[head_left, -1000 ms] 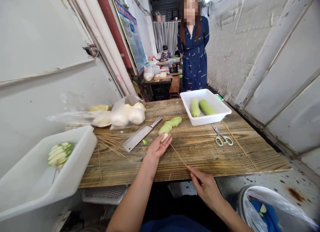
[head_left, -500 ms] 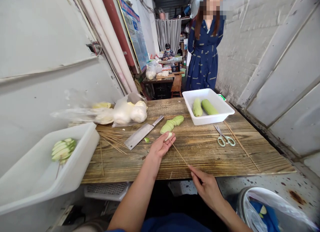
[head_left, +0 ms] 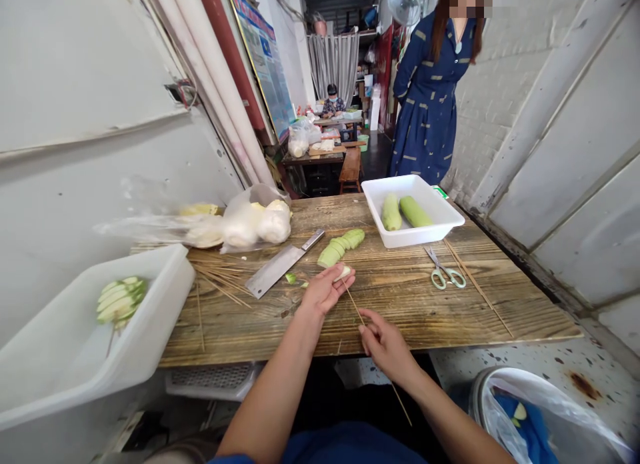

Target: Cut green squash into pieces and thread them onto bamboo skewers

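Note:
My left hand (head_left: 326,291) lies on the wooden table (head_left: 400,304) with its fingers closed over a pale green vegetable slice (head_left: 343,273). A thin bamboo skewer (head_left: 353,305) runs from that slice back to my right hand (head_left: 384,344), which pinches it partway along; the skewer's tail sticks out behind the hand past the table edge. Just beyond my left hand lies a row of cut green slices (head_left: 341,247). A cleaver (head_left: 280,271) rests to the left of them.
A white tray (head_left: 435,232) holding two whole green gourds sits at the far right, scissors (head_left: 444,272) beside it. Loose skewers (head_left: 220,281) and a plastic bag (head_left: 240,225) lie left. A white tub (head_left: 155,344) holds skewered slices. A person in a blue dress (head_left: 430,111) stands beyond the table.
My right hand slid forward along the skewer toward my left hand, so more skewer now trails behind it. The person in blue stepped to the right.

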{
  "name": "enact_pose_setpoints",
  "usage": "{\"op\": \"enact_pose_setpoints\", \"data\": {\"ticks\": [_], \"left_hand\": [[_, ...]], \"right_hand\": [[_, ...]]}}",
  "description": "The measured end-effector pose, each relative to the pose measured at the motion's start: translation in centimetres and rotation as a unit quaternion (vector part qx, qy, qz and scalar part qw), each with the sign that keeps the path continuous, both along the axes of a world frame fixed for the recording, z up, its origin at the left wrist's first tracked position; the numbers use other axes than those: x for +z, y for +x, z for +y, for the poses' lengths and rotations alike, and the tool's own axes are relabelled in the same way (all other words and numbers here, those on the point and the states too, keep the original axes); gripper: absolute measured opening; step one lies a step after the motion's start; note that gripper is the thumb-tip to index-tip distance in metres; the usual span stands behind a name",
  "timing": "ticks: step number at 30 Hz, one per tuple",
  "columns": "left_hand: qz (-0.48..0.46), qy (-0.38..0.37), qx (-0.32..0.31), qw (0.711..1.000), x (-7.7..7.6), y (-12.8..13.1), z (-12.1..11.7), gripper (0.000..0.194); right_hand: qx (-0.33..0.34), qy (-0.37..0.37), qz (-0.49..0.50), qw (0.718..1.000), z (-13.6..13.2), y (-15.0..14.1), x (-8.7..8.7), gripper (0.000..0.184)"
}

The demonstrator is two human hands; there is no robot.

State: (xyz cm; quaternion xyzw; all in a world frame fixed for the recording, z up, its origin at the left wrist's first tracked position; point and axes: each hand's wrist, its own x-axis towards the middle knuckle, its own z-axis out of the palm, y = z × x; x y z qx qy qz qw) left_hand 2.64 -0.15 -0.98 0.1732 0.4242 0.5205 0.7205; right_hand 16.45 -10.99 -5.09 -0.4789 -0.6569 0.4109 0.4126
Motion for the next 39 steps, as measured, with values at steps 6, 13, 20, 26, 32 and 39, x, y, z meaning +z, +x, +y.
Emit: {"op": "enact_pose_setpoints", "data": {"ticks": [6, 13, 20, 26, 32, 39], "left_hand": [[-0.023, 0.007, 0.001, 1.0, 0.4, 0.1, -0.2, 0.005], [0.009, 0.003, 0.002, 1.0, -0.1, -0.5, 0.2, 0.005], [0.017, 0.002, 0.002, 1.0, -0.1, -0.7, 0.2, 0.004], [0.029, 0.008, -0.002, 1.0, 0.0, -0.7, 0.1, 0.004], [0.036, 0.019, -0.008, 0.999, -0.3, -0.6, -0.1, 0.004], [0.069, 0.046, 0.003, 0.997, -0.2, -0.5, -0.3, 0.005]], "right_hand": [[-0.086, 0.049, 0.027, 0.995, 1.6, -1.6, -0.4, 0.034], [-0.078, 0.064, 0.007, 0.995, 1.3, -1.6, -0.3, 0.035], [-0.073, 0.062, 0.012, 0.995, 1.2, -1.3, -0.8, 0.035], [-0.076, 0.061, 0.023, 0.995, 1.2, -1.3, -0.8, 0.035], [-0.077, 0.058, 0.009, 0.995, 1.3, -1.3, -0.9, 0.036], [-0.075, 0.06, -0.012, 0.995, 1.4, -1.4, -0.8, 0.038]]}}
